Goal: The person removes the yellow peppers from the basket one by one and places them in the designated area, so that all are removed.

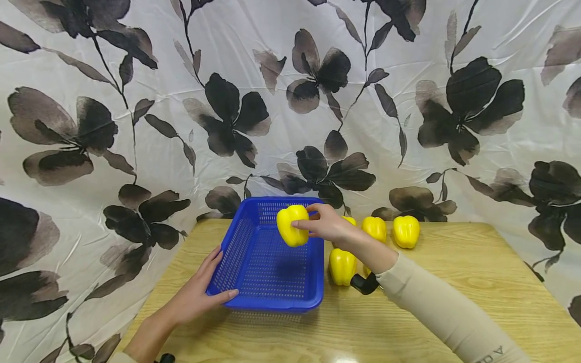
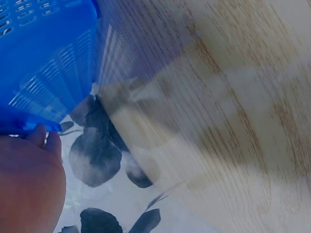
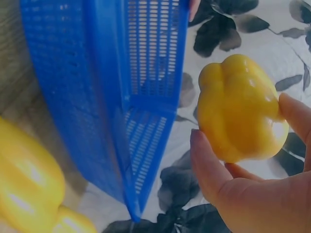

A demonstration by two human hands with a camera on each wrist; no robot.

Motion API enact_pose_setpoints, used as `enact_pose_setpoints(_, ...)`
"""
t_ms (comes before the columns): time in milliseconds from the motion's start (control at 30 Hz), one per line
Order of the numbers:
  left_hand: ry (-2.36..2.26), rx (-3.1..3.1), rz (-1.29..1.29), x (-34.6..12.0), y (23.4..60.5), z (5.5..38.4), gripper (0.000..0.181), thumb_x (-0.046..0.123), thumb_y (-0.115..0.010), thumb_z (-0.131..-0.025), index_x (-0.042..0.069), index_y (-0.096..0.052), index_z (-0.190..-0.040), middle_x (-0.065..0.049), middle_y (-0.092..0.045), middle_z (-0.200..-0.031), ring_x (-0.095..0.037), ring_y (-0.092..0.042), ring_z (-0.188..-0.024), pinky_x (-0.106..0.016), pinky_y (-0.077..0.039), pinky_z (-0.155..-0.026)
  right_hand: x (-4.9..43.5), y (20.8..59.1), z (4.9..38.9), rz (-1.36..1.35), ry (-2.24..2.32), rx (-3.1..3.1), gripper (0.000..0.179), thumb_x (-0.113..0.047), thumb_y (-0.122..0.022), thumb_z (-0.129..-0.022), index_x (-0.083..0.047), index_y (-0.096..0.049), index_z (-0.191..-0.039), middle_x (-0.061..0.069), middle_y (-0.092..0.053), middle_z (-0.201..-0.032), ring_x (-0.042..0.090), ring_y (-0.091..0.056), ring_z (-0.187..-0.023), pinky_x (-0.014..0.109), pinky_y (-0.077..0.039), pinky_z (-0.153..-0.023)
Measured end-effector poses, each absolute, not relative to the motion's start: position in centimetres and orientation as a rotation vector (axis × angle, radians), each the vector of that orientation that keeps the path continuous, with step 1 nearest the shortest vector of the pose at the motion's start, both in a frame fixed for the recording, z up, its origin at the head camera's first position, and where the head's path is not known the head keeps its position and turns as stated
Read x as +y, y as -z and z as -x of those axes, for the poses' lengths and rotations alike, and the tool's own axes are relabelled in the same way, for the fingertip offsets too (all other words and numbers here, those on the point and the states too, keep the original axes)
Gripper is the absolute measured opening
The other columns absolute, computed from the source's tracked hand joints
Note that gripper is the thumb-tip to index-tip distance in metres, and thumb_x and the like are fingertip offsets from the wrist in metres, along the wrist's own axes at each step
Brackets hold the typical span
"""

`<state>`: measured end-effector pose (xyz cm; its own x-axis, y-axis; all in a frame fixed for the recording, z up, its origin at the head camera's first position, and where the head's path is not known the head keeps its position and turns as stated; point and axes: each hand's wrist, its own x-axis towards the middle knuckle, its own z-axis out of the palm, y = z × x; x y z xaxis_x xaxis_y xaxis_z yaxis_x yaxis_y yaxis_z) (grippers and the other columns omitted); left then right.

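A yellow bell pepper (image 1: 292, 226) is pinched between the thumb and fingers of my right hand (image 1: 330, 223), held above the blue plastic basket (image 1: 277, 304). In the right wrist view the bell pepper (image 3: 240, 109) shows its lobed end, with fingertips on both sides of it. My left hand (image 1: 197, 292) grips the basket's near left corner, thumb over the rim and fingers along the outer left side. The left wrist view shows only part of that hand (image 2: 29, 179) at the rim. No pepper is visible on the basket's perforated bottom.
Several more yellow bell peppers stand right of the basket, among them one in front (image 1: 342, 266) and one farthest right (image 1: 406, 232); my right forearm partly hides others. The wooden table (image 1: 463, 267) ends at a white floral cloth (image 1: 281, 136) behind.
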<state>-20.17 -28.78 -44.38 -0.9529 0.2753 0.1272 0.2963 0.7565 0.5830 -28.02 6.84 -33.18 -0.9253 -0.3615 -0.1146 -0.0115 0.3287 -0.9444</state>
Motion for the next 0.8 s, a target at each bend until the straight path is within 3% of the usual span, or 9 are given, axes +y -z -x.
enact_pose_setpoints(400,0.976,-2.911,0.495,-28.4,43.9,20.2,0.105,0.05,-0.076,-0.089,0.011,-0.014,-0.165,-0.008,-0.007,-0.172,-0.049,-0.021,-0.151,-0.074,-0.03,-0.11,9.6,33.6,27.8,0.324,1.514,2.407,0.076,-0.036,-0.075,-0.093,0.005,-0.042,-0.148,0.026,-0.059,-0.136,0.032,-0.067,-0.109,0.044,-0.056,-0.096)
enact_pose_setpoints(633,0.968,-2.92,0.48,-28.3,43.8,20.0,0.105,0.05,-0.076,-0.089,0.01,-0.015,-0.165,-0.01,-0.008,-0.171,-0.05,-0.022,-0.15,-0.074,-0.031,-0.109,11.4,34.0,27.6,0.264,1.471,2.417,0.078,-0.039,-0.074,-0.094,-0.001,-0.04,-0.152,0.023,-0.055,-0.14,0.034,-0.067,-0.111,0.035,-0.057,-0.081)
enact_pose_setpoints(800,0.957,-2.922,0.469,-28.4,43.8,19.8,0.105,0.051,-0.076,-0.089,0.01,-0.017,-0.165,-0.01,-0.009,-0.171,-0.051,-0.023,-0.149,-0.074,-0.032,-0.107,12.3,34.7,27.4,0.268,1.487,2.404,0.074,-0.034,-0.074,-0.095,0.003,-0.041,-0.15,0.025,-0.054,-0.137,0.033,-0.063,-0.114,0.042,-0.057,-0.094)
